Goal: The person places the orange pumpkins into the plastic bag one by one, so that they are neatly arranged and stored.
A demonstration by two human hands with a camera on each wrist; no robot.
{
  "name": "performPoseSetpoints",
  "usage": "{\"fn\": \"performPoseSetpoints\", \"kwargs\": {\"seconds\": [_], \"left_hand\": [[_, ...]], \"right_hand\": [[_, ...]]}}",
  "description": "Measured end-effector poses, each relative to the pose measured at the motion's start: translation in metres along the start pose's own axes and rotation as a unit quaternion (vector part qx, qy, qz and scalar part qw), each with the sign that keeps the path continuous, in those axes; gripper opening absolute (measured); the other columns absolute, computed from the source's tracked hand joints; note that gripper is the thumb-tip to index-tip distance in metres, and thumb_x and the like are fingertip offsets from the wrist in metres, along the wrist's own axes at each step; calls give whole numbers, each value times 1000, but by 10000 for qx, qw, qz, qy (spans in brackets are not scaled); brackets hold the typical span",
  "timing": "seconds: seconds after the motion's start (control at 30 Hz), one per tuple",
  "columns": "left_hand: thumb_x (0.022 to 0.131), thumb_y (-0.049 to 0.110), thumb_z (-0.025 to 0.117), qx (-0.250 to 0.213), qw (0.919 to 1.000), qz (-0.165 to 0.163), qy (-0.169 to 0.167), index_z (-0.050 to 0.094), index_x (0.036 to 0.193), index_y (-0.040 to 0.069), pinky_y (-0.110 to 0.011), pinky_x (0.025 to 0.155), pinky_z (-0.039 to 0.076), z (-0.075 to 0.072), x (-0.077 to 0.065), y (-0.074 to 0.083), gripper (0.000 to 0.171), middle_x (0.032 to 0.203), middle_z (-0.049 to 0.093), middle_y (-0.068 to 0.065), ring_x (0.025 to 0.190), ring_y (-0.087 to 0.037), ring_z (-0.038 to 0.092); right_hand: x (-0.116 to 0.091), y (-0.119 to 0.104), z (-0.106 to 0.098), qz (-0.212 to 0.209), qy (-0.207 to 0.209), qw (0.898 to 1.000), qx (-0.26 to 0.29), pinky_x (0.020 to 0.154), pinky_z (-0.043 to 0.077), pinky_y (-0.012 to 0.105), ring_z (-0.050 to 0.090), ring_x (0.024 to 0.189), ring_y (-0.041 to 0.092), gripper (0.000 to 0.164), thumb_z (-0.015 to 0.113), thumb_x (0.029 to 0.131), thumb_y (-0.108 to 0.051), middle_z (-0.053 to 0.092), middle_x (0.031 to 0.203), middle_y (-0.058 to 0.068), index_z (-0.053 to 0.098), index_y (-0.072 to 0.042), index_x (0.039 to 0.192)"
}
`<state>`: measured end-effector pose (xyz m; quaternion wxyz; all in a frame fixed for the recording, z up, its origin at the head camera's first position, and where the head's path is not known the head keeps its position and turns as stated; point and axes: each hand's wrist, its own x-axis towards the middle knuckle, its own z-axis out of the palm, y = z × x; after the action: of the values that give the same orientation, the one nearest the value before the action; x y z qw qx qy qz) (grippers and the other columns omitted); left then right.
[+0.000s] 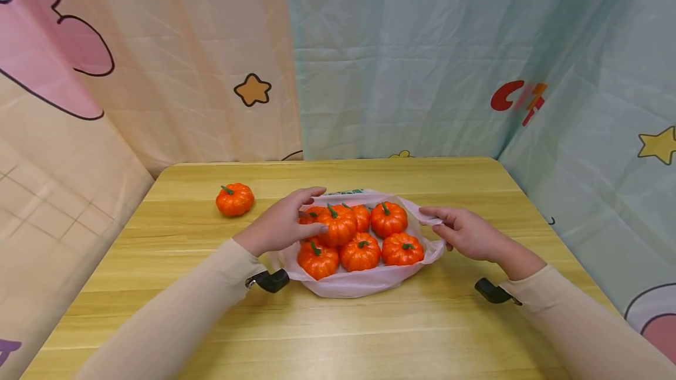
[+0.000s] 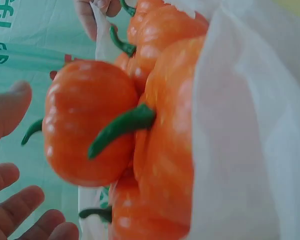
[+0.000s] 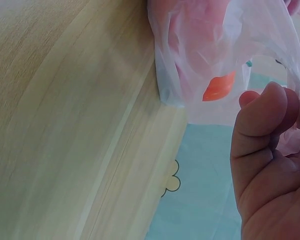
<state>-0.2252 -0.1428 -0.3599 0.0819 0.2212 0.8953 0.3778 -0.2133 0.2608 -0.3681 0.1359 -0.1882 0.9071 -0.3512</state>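
Several small orange pumpkins (image 1: 361, 253) with green stems lie inside a thin white plastic bag (image 1: 352, 289) at the middle of the table. One pumpkin (image 2: 90, 122) sits higher, on top of the others. Beside it is my left hand (image 1: 283, 223), its fingers spread; in the left wrist view a gap shows between the fingertips (image 2: 30, 197) and that pumpkin. My right hand (image 1: 472, 233) pinches the bag's right edge between thumb and fingers, seen close up in the right wrist view. The bag's far side is partly hidden behind the pumpkins.
A single pumpkin (image 1: 235, 199) stands outside the bag, toward the table's back left. The wooden table (image 1: 338, 339) reaches back to cartoon-printed curtains (image 1: 401, 63). Black wrist mounts (image 1: 271, 281) stick out near both sleeves.
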Motion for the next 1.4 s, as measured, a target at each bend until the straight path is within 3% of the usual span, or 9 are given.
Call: {"fn": "performPoseSetpoints", "kwargs": {"seconds": [0.13, 0.33, 0.53, 0.67, 1.03, 1.4], "left_hand": [[97, 32, 77, -64, 9992, 27, 383, 41, 161, 16, -54, 114, 49, -14, -5, -9, 76, 165, 43, -9, 144, -38, 50], [98, 29, 76, 423, 9952, -183, 865, 40, 161, 12, -58, 114, 47, -41, -15, -29, 75, 164, 43, -15, 144, -43, 47], [96, 35, 78, 1201, 9825, -793, 1181, 37, 163, 10, -64, 118, 39, -69, -25, -56, 83, 165, 41, -19, 144, -47, 45], [94, 37, 79, 1314, 9758, -1129, 1334, 33, 164, 10, -68, 122, 29, -81, -32, -75, 88, 167, 35, -23, 151, -49, 33], [95, 41, 77, 934, 9747, -1640, 1198, 20, 167, 5, -72, 121, 25, -100, -41, -113, 99, 169, 21, -32, 153, -56, 24], [94, 45, 77, 343, 9773, -1821, 1031, 16, 168, 3, -69, 122, 28, -97, -33, -139, 105, 171, 20, -28, 151, -55, 27]], "right_hand": [[1, 0, 1, -28, -3, 10000, 6, 51, 42, 26, 50, 60, 18, 49, 55, 107, -7, 59, 76, 3, 49, -2, 155], [1, 1, 1, -37, -22, 10000, 0, 50, 42, 27, 48, 59, 17, 49, 55, 107, -8, 59, 75, 3, 49, -2, 155], [1, 1, 0, 21, -59, 10000, 1, 50, 41, 27, 48, 59, 18, 50, 56, 107, -11, 58, 74, 3, 48, -3, 156], [1, 0, 0, 27, -49, 10000, -19, 50, 41, 27, 48, 59, 18, 50, 55, 107, -10, 58, 75, 3, 48, -3, 156], [1, -2, -1, -15, -18, 10000, -28, 50, 41, 27, 49, 60, 17, 49, 55, 107, -8, 59, 76, 3, 49, -2, 155], [1, -2, -1, 14, -43, 10000, -52, 50, 41, 27, 48, 59, 18, 50, 56, 107, -10, 59, 74, 3, 49, -3, 156]]}}
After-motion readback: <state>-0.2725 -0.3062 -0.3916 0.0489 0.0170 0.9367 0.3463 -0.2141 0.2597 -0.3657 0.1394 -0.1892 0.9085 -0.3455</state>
